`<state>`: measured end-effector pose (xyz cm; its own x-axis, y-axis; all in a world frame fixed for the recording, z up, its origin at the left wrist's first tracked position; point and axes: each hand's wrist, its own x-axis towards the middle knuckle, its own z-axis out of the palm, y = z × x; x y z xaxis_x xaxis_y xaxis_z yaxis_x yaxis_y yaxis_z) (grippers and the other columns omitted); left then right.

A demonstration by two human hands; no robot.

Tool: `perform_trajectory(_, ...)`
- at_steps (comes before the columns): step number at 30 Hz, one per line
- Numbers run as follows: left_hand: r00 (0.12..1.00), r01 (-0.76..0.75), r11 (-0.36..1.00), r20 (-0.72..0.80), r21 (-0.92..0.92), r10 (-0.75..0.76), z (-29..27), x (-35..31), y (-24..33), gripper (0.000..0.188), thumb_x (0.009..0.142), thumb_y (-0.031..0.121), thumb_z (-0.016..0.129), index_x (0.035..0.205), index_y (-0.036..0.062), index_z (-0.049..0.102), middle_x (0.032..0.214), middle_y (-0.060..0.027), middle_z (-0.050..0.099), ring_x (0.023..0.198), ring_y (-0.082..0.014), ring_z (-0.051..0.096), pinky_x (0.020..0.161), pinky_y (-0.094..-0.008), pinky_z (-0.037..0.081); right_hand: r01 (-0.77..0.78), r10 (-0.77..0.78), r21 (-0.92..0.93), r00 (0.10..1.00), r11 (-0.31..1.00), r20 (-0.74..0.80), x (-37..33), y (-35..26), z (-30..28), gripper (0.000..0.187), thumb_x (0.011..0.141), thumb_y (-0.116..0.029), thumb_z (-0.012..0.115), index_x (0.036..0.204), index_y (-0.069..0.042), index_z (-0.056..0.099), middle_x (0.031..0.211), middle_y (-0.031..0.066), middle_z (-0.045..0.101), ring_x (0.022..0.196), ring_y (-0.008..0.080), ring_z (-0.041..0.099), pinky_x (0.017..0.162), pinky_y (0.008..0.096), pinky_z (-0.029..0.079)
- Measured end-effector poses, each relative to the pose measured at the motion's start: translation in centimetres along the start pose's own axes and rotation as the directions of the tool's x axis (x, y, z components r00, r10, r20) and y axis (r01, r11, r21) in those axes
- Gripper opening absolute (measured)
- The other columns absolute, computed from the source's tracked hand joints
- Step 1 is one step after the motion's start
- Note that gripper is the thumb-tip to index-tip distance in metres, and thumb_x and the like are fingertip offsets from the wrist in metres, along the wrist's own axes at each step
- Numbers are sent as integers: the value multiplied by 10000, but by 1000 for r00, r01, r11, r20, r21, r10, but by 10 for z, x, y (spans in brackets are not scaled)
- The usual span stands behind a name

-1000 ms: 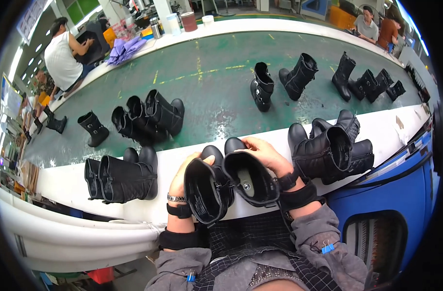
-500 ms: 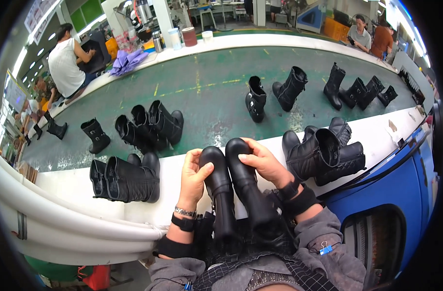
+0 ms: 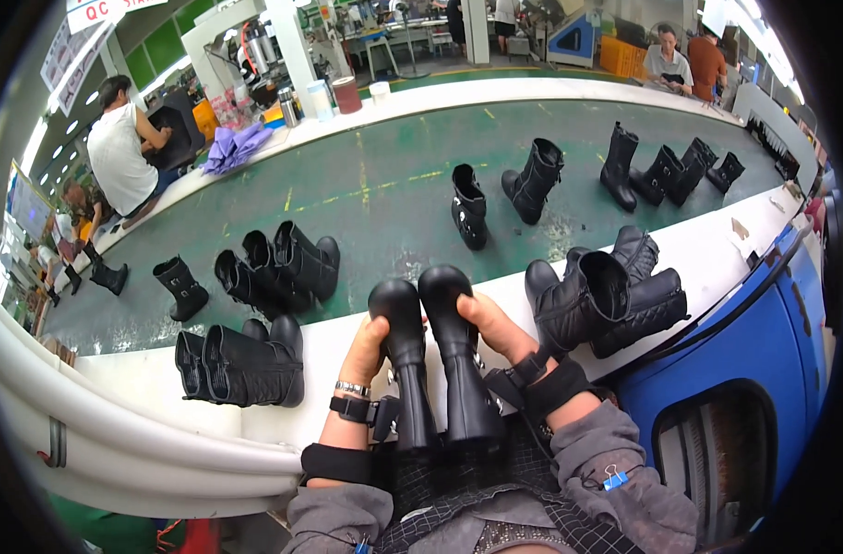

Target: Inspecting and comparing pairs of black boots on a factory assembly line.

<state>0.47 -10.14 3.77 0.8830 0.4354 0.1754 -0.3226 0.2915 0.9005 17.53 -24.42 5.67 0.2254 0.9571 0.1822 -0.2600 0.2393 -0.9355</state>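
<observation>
I hold a pair of black boots side by side, toes up and away from me, shafts running down toward my lap. My left hand [image 3: 368, 343] grips the left boot [image 3: 400, 323] near its toe, thumb along the outer side. Around the front of the right boot [image 3: 451, 332] closes my right hand [image 3: 491, 325], its thumb pressed on the upper. The fingers of both hands are mostly hidden behind the boots. Silvery buckles show on the outer sides of the shafts. Both wrists carry black straps.
On the white ledge lie quilted black boots [image 3: 253, 365] at left and more black boots [image 3: 583, 300] at right. Several boots stand on the green surface [image 3: 384, 217] beyond. A blue machine [image 3: 615, 397] is at right, white pipes [image 3: 163, 443] at left. People sit across.
Both boots have turned slightly in my hands, their shafts now straighter toward me with more buckle showing. My fingers have slid further behind the toes. The whole view has shifted a little.
</observation>
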Motion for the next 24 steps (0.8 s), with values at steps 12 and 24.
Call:
perform_trajectory(12, 980, 195, 673, 164, -713, -110, -17, 16, -25, 566, 924, 364, 536, 1193, -130, 477, 1020, -211, 614, 888, -303, 682, 711, -387, 621, -205, 60, 781, 976, 590, 210, 12, 38, -28, 404, 984, -346, 472, 1186, -4, 545, 1168, 193, 592, 1009, 319, 612, 911, 448, 515)
perform_trajectory(24, 958, 228, 609, 62, -760, -281, 4, 9, -31, 459, 952, 295, 506, 1142, -123, 497, 982, -200, 613, 804, -258, 680, 682, -338, 619, -209, 182, 725, 976, 657, 117, 5, 78, -30, 598, 973, -403, 439, 1250, 124, 490, 1163, 258, 595, 1040, 348, 631, 940, 399, 519)
